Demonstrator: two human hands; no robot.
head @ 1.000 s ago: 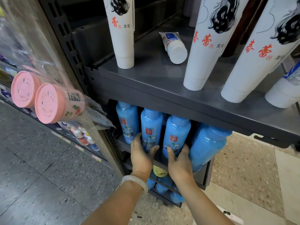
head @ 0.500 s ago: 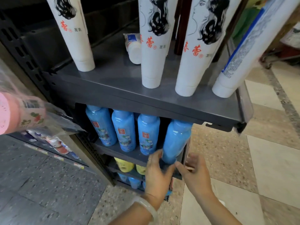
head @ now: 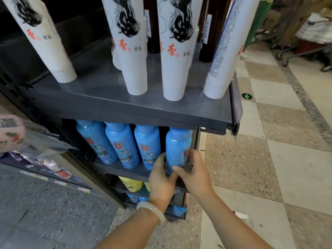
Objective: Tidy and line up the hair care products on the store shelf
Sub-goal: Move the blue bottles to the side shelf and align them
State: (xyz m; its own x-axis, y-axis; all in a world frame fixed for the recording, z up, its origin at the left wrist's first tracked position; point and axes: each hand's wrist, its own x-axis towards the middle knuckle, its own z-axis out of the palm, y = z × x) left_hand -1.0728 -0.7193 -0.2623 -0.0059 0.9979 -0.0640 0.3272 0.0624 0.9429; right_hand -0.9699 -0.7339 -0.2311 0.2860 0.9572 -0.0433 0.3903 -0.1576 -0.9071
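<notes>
Both hands have shifted right since 1 s ago and now clamp the rightmost blue bottle [head: 177, 150] – left hand [head: 160, 178] on its left side, right hand [head: 195, 174] on its right, w/ fingers closed on it. It stands at the right end of the middle shelf [head: 115, 168], a bit apart from the three other blue bottles [head: 122, 144], label not facing front. Those three look lined up already – approx. this last one is left, plus the white tubes [head: 133, 51] above, which lean unevenly.
</notes>
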